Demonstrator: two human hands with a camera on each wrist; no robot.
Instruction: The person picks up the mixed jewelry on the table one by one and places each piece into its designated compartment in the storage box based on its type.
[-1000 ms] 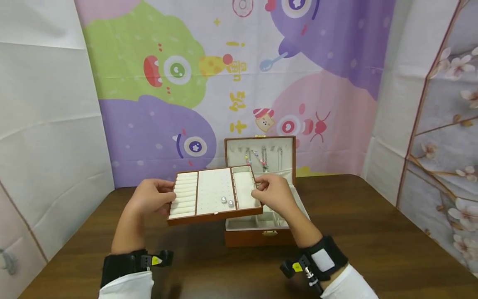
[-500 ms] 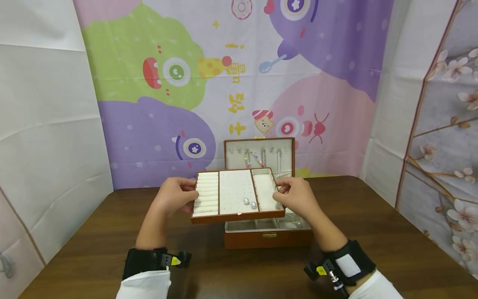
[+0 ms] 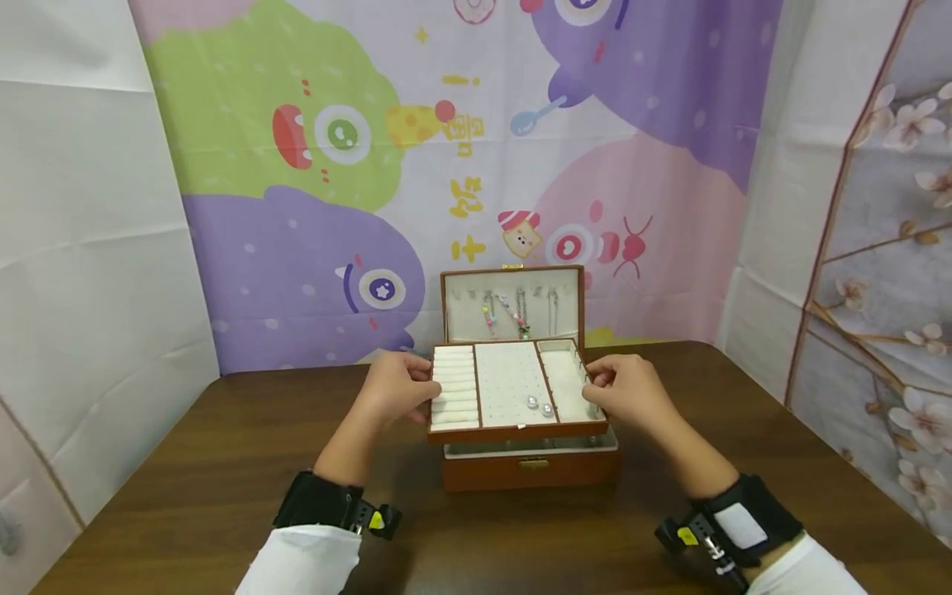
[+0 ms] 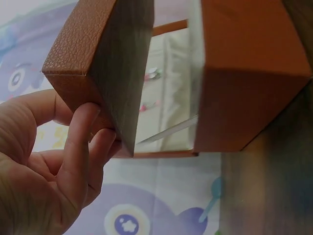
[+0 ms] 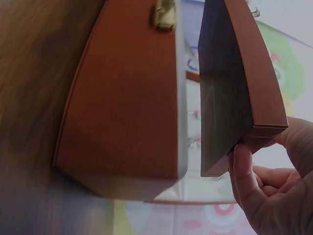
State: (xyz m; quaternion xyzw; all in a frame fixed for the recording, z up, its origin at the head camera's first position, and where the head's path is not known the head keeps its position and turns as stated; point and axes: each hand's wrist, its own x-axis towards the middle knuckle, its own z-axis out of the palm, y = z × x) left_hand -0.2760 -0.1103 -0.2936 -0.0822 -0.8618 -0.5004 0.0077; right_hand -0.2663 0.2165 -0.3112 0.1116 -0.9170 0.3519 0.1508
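Observation:
Both hands hold up a brown jewelry tray (image 3: 506,382) by its two short ends. My left hand (image 3: 394,387) grips the left end, beside the cream ring rolls (image 3: 455,388); my right hand (image 3: 632,388) pinches the right end, beside an open compartment (image 3: 568,384). Two pearl earrings (image 3: 539,405) sit on the tray's middle panel. Below the tray stands the open brown jewelry box (image 3: 531,471), mostly covered by it in the head view. Both wrist views show a gap between the tray's underside (image 4: 124,68) and the box rim (image 5: 182,98).
Necklaces (image 3: 521,312) hang inside the raised box lid (image 3: 513,281). A gold clasp (image 3: 534,464) is on the box front. The brown wooden table (image 3: 297,463) extends around the box, with a cartoon-print curtain (image 3: 297,273) behind it.
Both hands have carried the tray rightward. It was left of the box and now hovers over it, hiding most of its inside.

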